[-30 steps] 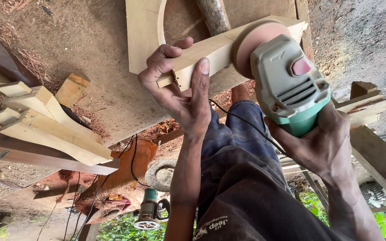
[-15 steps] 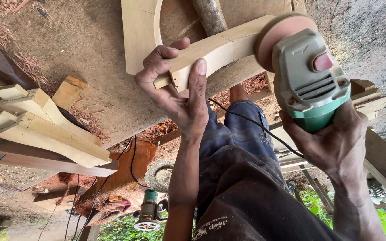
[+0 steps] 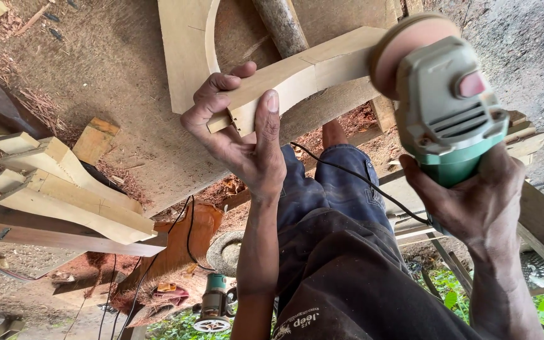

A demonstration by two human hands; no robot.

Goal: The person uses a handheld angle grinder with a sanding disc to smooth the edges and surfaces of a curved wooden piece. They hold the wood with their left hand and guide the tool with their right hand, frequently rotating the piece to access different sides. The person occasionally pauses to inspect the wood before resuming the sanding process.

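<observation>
Against the worn, sawdust-strewn plywood bench top (image 3: 96, 94) I am holding a pale, curved length of jointed wood (image 3: 303, 72), and everything else sits around that piece. My left hand (image 3: 240, 135) is clamped on its near end: thumb laid flat along the front face, fingers hooked over the far edge, palm below. At the piece's other end my right hand (image 3: 480, 201) is wrapped tight round the body of a grey and green electric disc sander (image 3: 442, 104), whose pinkish round sanding pad (image 3: 404, 47) meets the wood's face.

To do this sanding well, I judge the pad should lie flat against the wood and not tip onto its rim, or it will gouge the curve. Light, even pressure and a steady sweep along the grain would suit it. My left grip must stay firm and well clear of the pad. The black power cord (image 3: 360, 182) trails below the curved piece across my blue-trousered knees (image 3: 335, 189); it is best kept away from the disc.

Behind the curved piece lies a broad pale arched board (image 3: 187, 56) and a round grey log (image 3: 281, 25). Well off beyond my left hand sits a stack of pale shaped wooden offcuts (image 3: 64, 195), and far below, on the ground, a second green power tool (image 3: 212, 305).
</observation>
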